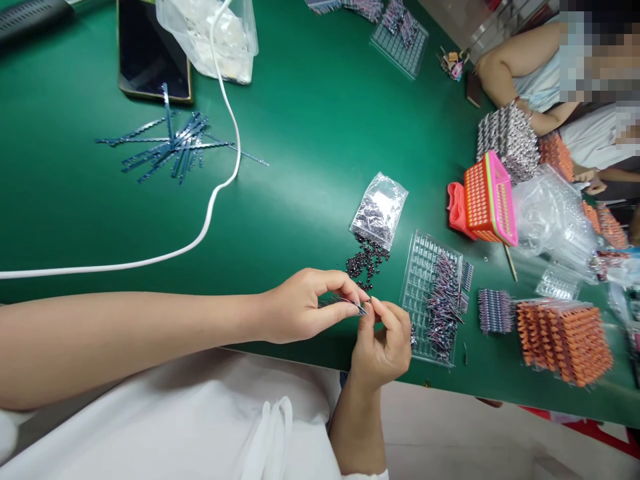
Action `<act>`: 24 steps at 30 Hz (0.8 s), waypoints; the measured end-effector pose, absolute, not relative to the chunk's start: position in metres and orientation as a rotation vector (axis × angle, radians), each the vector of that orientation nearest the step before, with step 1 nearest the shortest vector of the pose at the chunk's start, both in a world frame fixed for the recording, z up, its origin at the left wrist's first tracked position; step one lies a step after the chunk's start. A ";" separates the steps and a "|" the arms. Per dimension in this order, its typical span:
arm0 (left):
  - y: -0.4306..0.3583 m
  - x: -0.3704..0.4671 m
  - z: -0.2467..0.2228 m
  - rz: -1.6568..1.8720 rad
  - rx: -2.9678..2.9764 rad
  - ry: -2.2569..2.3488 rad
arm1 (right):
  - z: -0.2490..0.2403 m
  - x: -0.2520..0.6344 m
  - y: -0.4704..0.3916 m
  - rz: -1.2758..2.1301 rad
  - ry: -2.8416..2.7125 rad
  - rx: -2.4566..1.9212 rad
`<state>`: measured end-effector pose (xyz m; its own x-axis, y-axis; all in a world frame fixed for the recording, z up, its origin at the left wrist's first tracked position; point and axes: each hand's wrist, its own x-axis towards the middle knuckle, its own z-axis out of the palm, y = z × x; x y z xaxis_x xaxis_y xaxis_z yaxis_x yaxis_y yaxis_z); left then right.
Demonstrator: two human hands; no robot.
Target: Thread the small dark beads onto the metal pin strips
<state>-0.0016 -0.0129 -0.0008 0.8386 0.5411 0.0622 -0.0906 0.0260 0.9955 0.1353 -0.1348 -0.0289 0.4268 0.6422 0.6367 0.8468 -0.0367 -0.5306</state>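
My left hand (307, 307) is closed in a pinch on thin dark strips (354, 307) that point to the right. Close against its fingertips, my right hand (383, 340) pinches something small and dark, perhaps a bead, mostly hidden by the fingers. Just beyond the hands lies a loose pile of small dark round beads (367, 261), spilling from a clear plastic bag (381, 210). To the right of my right hand, a clear compartment tray (416, 280) carries a heap of thin purplish-blue pieces (445, 307).
Blue wavy strips (175, 148) lie scattered left, beside a white cable (220, 190), phone (153, 57) and plastic bag (233, 57). Rightward are a pink-orange basket (484, 203), stacked orange pieces (563, 340) and another person's arm (555, 120). The green table's (300, 180) front edge runs below my hands.
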 end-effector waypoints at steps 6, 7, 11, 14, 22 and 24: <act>-0.012 -0.001 0.000 0.481 1.430 0.414 | -0.028 0.136 -0.133 -0.336 -1.342 -1.741; -0.012 0.000 0.000 0.471 1.410 0.429 | -0.028 0.136 -0.133 -0.339 -1.347 -1.742; -0.012 0.001 0.000 0.414 1.255 0.491 | -0.030 0.136 -0.134 -0.305 -1.332 -1.749; -0.012 0.004 0.001 0.370 1.127 0.530 | -0.030 0.135 -0.135 -0.169 -1.243 -1.736; -0.013 0.005 0.003 0.335 1.176 0.584 | -0.027 0.131 -0.133 0.152 -1.000 -1.614; -0.014 0.004 0.003 0.323 1.212 0.589 | -0.027 0.131 -0.133 0.175 -0.998 -1.589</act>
<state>0.0042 -0.0139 0.0031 0.8081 0.5325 -0.2518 0.0749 0.3312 0.9406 0.1312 -0.1327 -0.0265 0.6220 0.6726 0.4009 0.4957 0.0582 -0.8665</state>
